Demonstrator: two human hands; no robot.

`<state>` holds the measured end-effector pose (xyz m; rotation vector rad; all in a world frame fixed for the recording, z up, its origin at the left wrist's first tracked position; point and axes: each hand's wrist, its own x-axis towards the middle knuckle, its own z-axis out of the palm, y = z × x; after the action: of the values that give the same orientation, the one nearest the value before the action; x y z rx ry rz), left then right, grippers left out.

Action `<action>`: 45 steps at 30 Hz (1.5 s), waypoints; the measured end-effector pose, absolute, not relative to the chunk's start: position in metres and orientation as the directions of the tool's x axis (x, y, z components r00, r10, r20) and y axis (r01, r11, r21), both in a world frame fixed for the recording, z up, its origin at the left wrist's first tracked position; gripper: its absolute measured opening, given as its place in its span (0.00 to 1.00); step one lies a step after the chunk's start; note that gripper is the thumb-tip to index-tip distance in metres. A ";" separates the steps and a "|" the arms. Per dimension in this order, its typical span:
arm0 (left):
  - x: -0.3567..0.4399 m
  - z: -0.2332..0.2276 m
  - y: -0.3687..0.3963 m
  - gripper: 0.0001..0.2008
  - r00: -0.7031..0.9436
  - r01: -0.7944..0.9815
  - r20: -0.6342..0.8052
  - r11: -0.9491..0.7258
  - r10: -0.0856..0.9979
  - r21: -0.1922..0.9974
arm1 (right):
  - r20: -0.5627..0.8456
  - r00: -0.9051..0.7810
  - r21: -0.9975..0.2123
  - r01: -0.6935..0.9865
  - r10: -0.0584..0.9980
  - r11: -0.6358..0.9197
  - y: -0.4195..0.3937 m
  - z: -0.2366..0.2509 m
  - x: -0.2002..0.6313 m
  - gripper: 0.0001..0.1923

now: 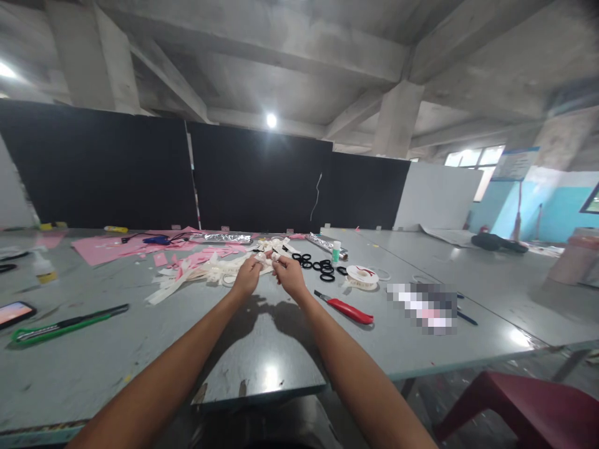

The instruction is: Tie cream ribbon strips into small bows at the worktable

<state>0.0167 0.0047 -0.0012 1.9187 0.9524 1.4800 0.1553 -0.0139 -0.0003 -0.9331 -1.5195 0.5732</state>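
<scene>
Head view: pale ribbon-like material (261, 257) was pinched narrowly between the fingertips of the left hand (248, 275) and the right hand (289, 275), just above the desk (70, 380), beside a heap of cream strips (206, 272); whether one piece or two was held could not be told. With so small a grip, it might easily be dropped, or be snagged among the loose strips; the red-handled knife (350, 310), being near the right forearm, could be knocked by a sideways swing. One such knife, one ribbon spool (358, 278), one glue stick (336, 254), two silvery foil packs (224, 238) and, farther left, one green cutter (70, 325) were counted; overlapping black rings (326, 269) and strips could not be numbered reliably.
</scene>
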 end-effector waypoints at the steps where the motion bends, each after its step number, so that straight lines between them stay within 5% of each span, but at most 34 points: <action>1: 0.015 0.001 0.004 0.20 0.136 0.263 0.614 -0.626 0.777 0.734 | 0.541 -0.002 -0.828 0.174 0.841 0.533 -0.013 0.000 0.156 0.08; 5: 0.009 0.005 0.003 0.18 0.120 0.438 0.610 -0.593 0.784 0.676 | 0.463 -0.073 -0.886 0.008 0.884 0.464 -0.011 0.000 0.159 0.10; 15: 0.019 0.017 -0.014 0.25 0.279 -0.077 0.491 -0.490 0.825 0.868 | 0.446 -0.144 -0.892 -0.143 0.883 0.428 -0.015 0.008 0.161 0.21; 25: 0.017 0.024 -0.021 0.24 0.289 -0.159 0.479 -0.452 0.829 0.878 | 0.489 -0.153 -0.869 -0.170 0.859 0.464 -0.026 0.019 0.160 0.22; 34: 0.015 0.030 -0.026 0.28 0.306 -0.149 0.516 -0.495 0.800 0.856 | 0.478 -0.219 -0.850 -0.357 0.850 0.386 -0.043 0.026 0.153 0.23; 45: 0.039 0.068 -0.110 0.38 0.277 -0.515 0.554 -0.366 0.785 0.775 | 0.549 -0.041 -0.712 -0.547 0.835 0.440 -0.118 0.068 0.143 0.28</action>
<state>0.0393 -0.1101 0.0680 1.3696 0.2757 1.3958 0.1433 -0.1184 0.0681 -0.3165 -1.1473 1.1457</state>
